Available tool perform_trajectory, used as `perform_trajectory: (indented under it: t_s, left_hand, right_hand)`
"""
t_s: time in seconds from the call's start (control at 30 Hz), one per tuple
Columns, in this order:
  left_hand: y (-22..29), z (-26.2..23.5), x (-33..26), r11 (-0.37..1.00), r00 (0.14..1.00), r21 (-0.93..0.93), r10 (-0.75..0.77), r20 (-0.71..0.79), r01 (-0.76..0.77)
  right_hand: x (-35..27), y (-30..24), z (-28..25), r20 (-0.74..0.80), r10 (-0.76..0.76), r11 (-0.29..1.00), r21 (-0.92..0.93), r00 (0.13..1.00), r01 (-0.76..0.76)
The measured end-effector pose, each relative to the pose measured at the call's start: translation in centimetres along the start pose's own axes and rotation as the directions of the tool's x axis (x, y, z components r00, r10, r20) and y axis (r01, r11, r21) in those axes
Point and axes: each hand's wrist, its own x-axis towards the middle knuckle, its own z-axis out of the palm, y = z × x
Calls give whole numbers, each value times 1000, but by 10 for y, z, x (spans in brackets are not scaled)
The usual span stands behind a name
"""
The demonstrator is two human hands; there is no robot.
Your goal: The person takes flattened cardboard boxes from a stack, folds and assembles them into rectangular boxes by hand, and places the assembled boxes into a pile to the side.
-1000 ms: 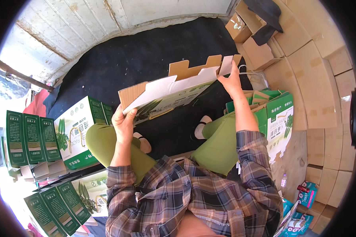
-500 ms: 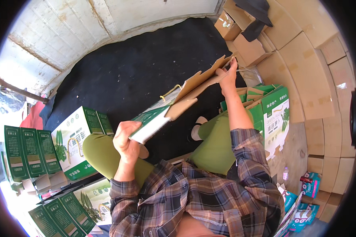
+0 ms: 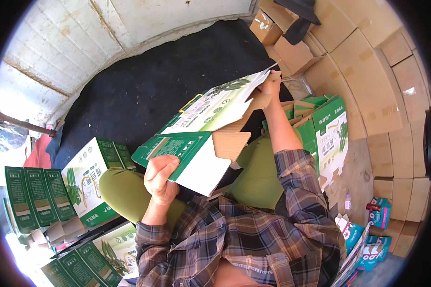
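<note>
A green-and-white cardboard gift carton is held up in front of me, partly opened out, with brown flaps jutting on its right side. A yellow cord handle stands on its printed face. My left hand is closed on the near edge of its green side panel. At the far right end my right hand grips the carton by its flaps; some of those fingers are hidden behind the cardboard. Below the carton are my green-trousered knees.
Finished-looking green-and-white cartons stand at the left. By my right knee sit more cartons with folded green flaps. Stacked brown boxes line the right side. Black sheeting covers the floor ahead. Teal packages and a small bottle lie lower right.
The carton has tilted so its printed face and green side panel now show more, and its body has opened wider. Both hands keep their hold; the right one has shifted slightly left.
</note>
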Motion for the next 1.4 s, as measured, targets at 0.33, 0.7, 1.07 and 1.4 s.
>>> perform_trajectory:
  t_s: [0.33,0.7,1.07,1.4]
  left_hand:
    - [-26,-9,-15,981,978,32,-185,-98,189]
    - [-76,-4,-35,451,447,-449,-886,-122,771]
    - [-68,-22,-12,446,421,-673,-881,-215,590]
    - [-102,-49,-28,513,419,-495,-858,-297,701]
  right_hand:
    - [-16,-12,10,193,44,974,-225,980,1]
    - [-42,-37,5,203,184,882,-466,962,-71]
    - [-49,-53,-19,505,233,912,-411,831,-5]
    - [-57,-33,-13,558,370,830,-558,743,5]
